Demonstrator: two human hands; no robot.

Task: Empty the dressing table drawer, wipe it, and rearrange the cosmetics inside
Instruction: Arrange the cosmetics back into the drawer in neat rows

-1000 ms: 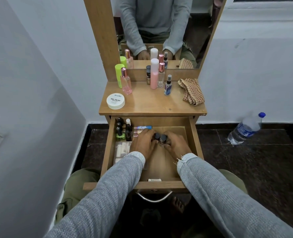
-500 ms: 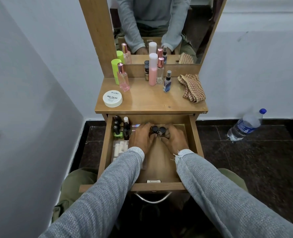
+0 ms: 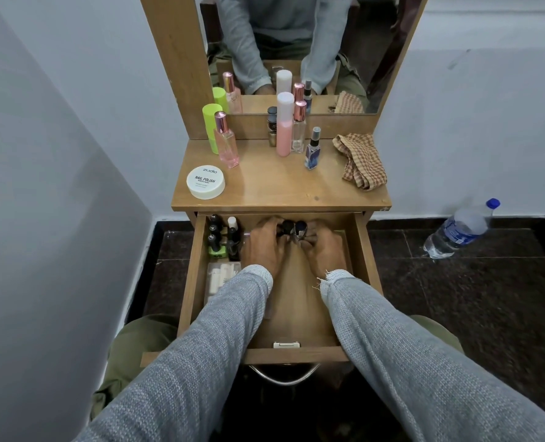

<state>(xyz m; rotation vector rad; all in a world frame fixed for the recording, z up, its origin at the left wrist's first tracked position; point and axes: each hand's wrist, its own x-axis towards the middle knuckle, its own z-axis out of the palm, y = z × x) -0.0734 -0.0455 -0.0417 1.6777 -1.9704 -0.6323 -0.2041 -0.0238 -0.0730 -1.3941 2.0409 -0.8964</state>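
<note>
The wooden drawer (image 3: 365, 263) of the dressing table stands pulled out. Both my hands are inside it near the back wall. My left hand (image 3: 263, 245) grips a small dark-capped bottle (image 3: 286, 227). My right hand (image 3: 323, 247) grips a second small bottle with a dark cap (image 3: 300, 229) right beside the first. Several nail polish bottles (image 3: 221, 239) stand in the drawer's back left corner. A pack of white pieces (image 3: 220, 275) lies in front of them, partly under my left sleeve.
On the tabletop (image 3: 280, 186) stand a white nail polish remover tub (image 3: 205, 181), a green tube (image 3: 212, 126), pink and clear perfume bottles (image 3: 226, 141), a small blue spray (image 3: 313, 149) and a checked cloth (image 3: 360, 161). A water bottle (image 3: 459, 229) lies on the dark floor at right.
Both hands have moved the two small bottles a little farther toward the back of the drawer. My head has tilted down slightly.
</note>
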